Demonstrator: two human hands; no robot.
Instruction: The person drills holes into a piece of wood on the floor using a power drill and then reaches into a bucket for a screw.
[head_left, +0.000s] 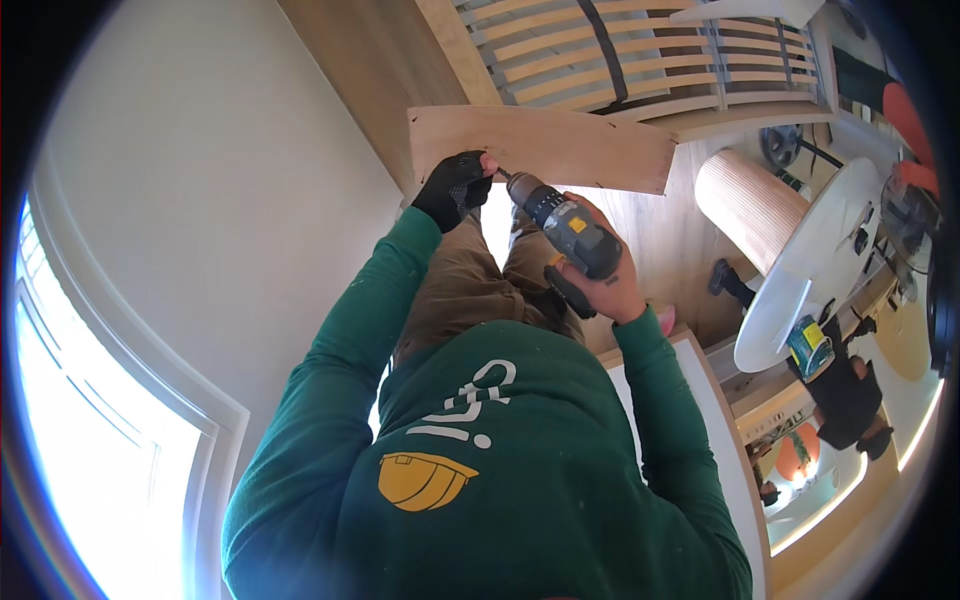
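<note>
My right hand (611, 281) grips a cordless drill driver (577, 229) by its handle, the chuck angled up and to the left. A thin dark bit (504, 172) sticks out of the chuck. My left hand (454, 191), in a black fingerless glove, is curled with thumb and finger pinched at the bit's tip. Whether a screw sits between those fingers is too small to tell. Just beyond both hands is a flat wooden board (547, 146) with dark screws near its corners and edges. The left hand overlaps its near edge.
A slatted bed base (600, 56) lies past the board. At left are a pale wall (217, 135) and a bright window (97, 420). On the right stands an oval white table (780, 300) with a ribbed base (750, 202) and a tin (810, 349) on top. A person (847, 390) in dark clothes is beyond it.
</note>
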